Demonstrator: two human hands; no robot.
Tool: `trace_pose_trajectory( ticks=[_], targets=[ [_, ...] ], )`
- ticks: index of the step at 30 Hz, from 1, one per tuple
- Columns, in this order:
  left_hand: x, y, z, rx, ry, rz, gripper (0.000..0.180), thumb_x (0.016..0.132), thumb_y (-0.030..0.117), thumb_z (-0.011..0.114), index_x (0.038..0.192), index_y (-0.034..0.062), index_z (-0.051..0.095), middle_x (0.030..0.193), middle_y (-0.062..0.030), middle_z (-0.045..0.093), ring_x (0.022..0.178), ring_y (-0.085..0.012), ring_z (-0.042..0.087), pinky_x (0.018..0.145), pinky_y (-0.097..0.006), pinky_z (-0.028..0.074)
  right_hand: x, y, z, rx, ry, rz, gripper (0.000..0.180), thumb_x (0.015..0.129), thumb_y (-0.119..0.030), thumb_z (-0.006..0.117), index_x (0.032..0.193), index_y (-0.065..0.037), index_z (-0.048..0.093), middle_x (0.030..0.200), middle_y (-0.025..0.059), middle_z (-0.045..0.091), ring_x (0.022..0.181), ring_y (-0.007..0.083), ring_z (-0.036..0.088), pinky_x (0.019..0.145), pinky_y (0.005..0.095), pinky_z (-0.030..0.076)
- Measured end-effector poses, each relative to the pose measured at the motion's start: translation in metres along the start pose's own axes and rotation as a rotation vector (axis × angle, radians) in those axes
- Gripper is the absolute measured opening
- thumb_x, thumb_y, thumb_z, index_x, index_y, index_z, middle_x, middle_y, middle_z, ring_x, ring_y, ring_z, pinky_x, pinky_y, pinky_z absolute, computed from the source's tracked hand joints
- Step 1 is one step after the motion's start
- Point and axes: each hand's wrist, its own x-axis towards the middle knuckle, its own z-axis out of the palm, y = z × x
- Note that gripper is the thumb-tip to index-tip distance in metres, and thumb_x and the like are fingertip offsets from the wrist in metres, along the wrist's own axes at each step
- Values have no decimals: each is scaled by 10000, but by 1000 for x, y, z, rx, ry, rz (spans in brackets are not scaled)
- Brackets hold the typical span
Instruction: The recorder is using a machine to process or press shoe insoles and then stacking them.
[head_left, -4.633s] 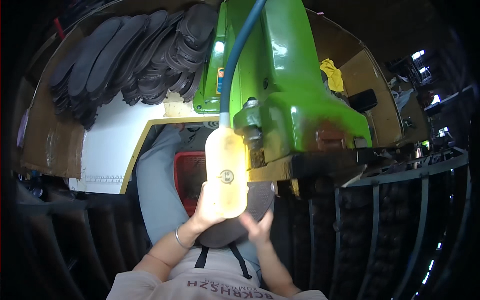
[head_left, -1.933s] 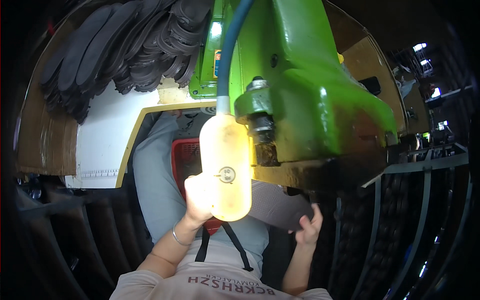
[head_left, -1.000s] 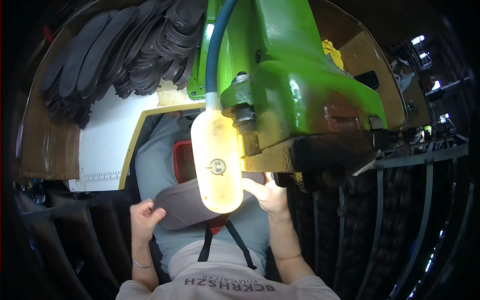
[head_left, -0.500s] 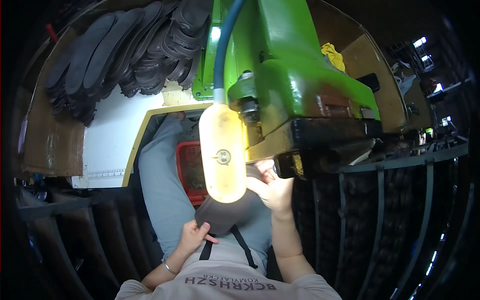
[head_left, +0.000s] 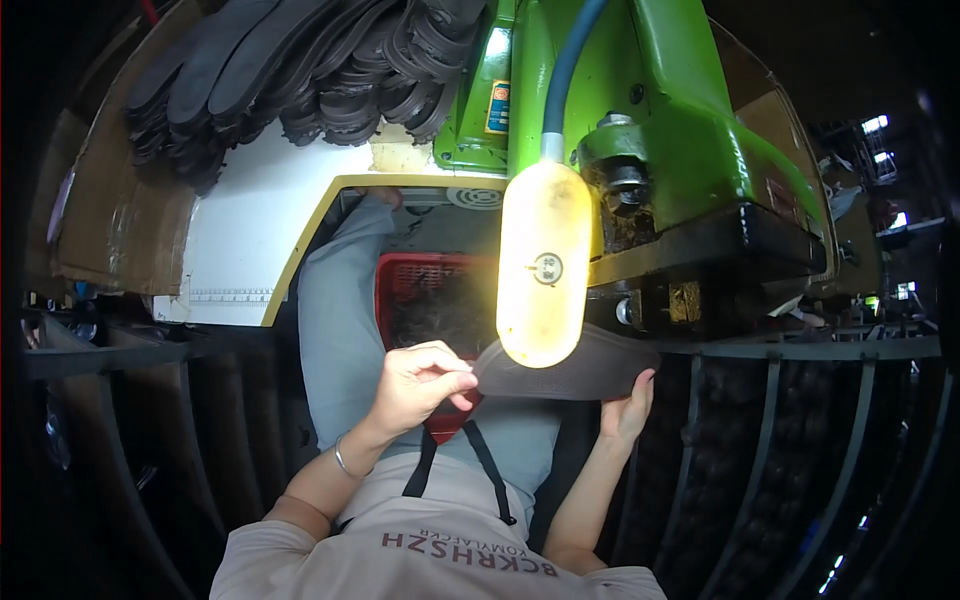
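A dark brown shoe sole [head_left: 560, 381] is held sideways above my lap, partly hidden behind the glowing lamp. At its left tip my left hand [head_left: 420, 385] is closed, with thumb and fingers pinched against the edge. My right hand [head_left: 628, 408] grips the right end, its thumb on the near edge and the other fingers mostly hidden underneath. Just beyond the sole stands the green machine [head_left: 700, 150], its dark working head [head_left: 690, 290] above and to the right of my right hand.
The oblong yellow-lit lamp [head_left: 545, 270] hangs from a blue flexible neck in front of me. Several dark soles [head_left: 300, 70] are piled on the white tabletop [head_left: 235, 235] at the far left. A red basket [head_left: 400, 270] sits beneath the table cutout. Dark racks flank me.
The sole has turned from slanting toward my lap to lying crosswise. My left hand rose to its left tip; my right hand moved right and away from the machine head. The view shifted.
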Motion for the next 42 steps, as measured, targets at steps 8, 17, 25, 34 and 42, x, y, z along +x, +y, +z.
trace_pose_trajectory(
  ticks=[8, 17, 25, 34, 42],
  targets=[
    [18, 7, 32, -95, -146, -50, 104, 879, -22, 621, 971, -70, 615, 828, -84, 612, 704, -148, 653, 627, -271, 590, -25, 22, -47, 213, 152, 154, 464, 930, -344, 609, 1283, -52, 535, 1284, 87, 572, 1174, 249, 544, 998, 437, 447],
    [24, 9, 30, 33, -136, -22, 57, 897, 17, 599, 852, -16, 590, 767, -75, 584, 593, -125, 606, 548, -243, 552, -30, 11, -38, 142, 113, 17, 439, 919, -344, 626, 1240, -51, 565, 1251, 65, 588, 1146, 234, 553, 986, 413, 452],
    [29, 2, 17, 551, 97, 266, 282, 722, -91, 503, 971, 24, 570, 1086, -95, 594, 898, -138, 545, 774, -236, 439, -31, -9, -12, -68, -84, -233, 364, 876, -258, 705, 1120, -35, 553, 1090, 76, 608, 995, 205, 608, 883, 349, 513],
    [33, 0, 63, 719, -269, 329, 404, 780, 78, 738, 1148, -11, 597, 1103, -172, 646, 1012, -288, 636, 894, -344, 491, -37, -21, 87, -848, -408, -691, 321, 666, -47, 857, 887, 6, 630, 820, 88, 662, 692, 128, 623, 593, 240, 495],
    [47, -11, 69, 481, -183, 241, 268, 834, 61, 712, 1069, -29, 620, 911, -101, 693, 809, -136, 651, 758, -268, 521, -25, -41, 108, -950, -397, -720, 279, 704, -79, 819, 914, 4, 654, 808, 106, 650, 658, 194, 620, 568, 272, 484]
  ],
)
